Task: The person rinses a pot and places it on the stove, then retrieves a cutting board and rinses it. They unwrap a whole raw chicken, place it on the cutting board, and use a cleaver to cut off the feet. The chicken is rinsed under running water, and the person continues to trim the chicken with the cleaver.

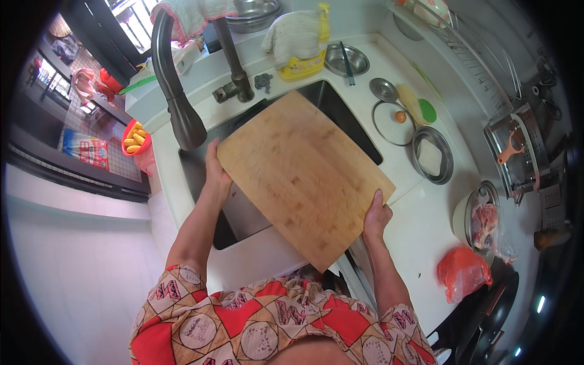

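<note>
A large wooden cutting board (296, 178) with knife marks is held tilted over the dark kitchen sink (244, 212) and its front rim. My left hand (219, 166) grips the board's left edge near a corner; its fingers are partly hidden beneath. On the opposite side, my right hand (377, 216) clasps the right edge with the thumb on top. The dark pull-out faucet (182, 109) hangs just beyond my left hand. Much of the basin is hidden by the board.
Behind the sink stand a yellow bottle (303, 66) under a cloth and a steel bowl (340, 59) with chopsticks. At right are a glass lid (388, 123), a bowl with a white block (430, 157), a pot with bagged meat (484, 226) and a red plastic bag (463, 273).
</note>
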Motion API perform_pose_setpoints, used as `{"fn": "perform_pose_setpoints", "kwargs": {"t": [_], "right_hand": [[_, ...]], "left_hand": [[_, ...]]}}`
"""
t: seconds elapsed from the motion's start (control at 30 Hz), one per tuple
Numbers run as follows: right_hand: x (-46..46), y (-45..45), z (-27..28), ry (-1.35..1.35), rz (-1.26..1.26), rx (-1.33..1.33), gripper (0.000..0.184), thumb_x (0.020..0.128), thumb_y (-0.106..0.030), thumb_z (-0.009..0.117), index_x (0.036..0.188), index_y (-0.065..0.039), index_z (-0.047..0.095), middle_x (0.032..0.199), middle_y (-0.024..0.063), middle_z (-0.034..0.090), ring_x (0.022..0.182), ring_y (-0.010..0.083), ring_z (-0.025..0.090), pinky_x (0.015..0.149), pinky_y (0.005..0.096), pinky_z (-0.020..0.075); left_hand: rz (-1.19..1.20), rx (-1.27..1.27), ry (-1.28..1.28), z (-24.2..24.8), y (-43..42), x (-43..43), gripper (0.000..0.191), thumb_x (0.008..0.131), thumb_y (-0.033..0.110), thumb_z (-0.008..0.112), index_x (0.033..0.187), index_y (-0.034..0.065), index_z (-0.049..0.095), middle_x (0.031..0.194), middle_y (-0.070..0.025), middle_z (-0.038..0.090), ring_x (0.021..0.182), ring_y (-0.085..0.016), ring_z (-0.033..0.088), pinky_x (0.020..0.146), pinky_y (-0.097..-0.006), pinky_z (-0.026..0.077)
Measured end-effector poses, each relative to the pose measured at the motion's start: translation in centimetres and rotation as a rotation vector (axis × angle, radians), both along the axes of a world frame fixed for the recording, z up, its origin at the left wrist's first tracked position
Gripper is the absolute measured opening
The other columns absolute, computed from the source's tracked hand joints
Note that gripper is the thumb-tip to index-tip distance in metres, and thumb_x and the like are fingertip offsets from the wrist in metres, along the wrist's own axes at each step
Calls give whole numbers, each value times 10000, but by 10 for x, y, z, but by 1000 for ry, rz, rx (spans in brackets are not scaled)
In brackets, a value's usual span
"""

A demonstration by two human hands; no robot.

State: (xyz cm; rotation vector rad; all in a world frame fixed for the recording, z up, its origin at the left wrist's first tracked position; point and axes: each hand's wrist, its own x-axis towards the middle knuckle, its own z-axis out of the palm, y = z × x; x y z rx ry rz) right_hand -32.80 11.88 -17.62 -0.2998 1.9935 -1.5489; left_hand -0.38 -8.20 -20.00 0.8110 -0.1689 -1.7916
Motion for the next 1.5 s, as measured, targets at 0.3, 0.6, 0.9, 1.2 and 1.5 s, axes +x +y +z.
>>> {"fn": "perform_pose_setpoints", "kwargs": {"t": [0.3, 0.6, 0.9, 1.2, 1.5], "right_hand": [[11, -50, -34, 217, -31, 80, 541, 907, -395, 506, 822, 131, 598, 798, 223, 642, 749, 277, 605, 730, 367, 465], [-16, -41, -9, 804, 560, 740, 596, 910, -502, 358, 830, 7, 658, 827, 282, 630, 877, 448, 599, 785, 473, 470], [-11, -17, 19, 696, 525, 264, 257, 846, -269, 587, 795, -17, 566, 578, 195, 574, 633, 395, 599, 629, 481, 480], [15, -63, -12, 1178, 821, 18, 510, 872, -179, 517, 1266, 117, 388, 1357, 305, 334, 1267, 435, 314, 1061, 468, 257], [47, -108, -31, 1297, 859, 232, 643, 903, -327, 433, 1303, 160, 302, 1394, 335, 258, 1333, 454, 190, 1107, 518, 84]], "left_hand": [[-23, 9, 37, -29, -66, -4, 584, 922, 488, 387, 1227, 0, 485, 1211, -162, 556, 1114, -300, 538, 961, -411, 432], [-14, 12, -212, -49, -85, -5, 681, 903, 586, 385, 1249, 3, 451, 1210, -145, 553, 1087, -279, 555, 916, -403, 459], [423, -573, -561, 75, 6, 63, 450, 988, 348, 292, 1204, 19, 511, 1115, -119, 614, 1016, -253, 602, 879, -353, 495], [-58, -955, -1000, 125, 40, -47, 454, 888, 134, 587, 1288, -40, 459, 1175, -86, 587, 1075, -143, 537, 916, -270, 413], [-314, -1491, -2678, 85, -99, 22, 331, 822, 105, 494, 1084, -85, 560, 1266, -210, 476, 1252, -339, 400, 1052, -442, 319]]}}
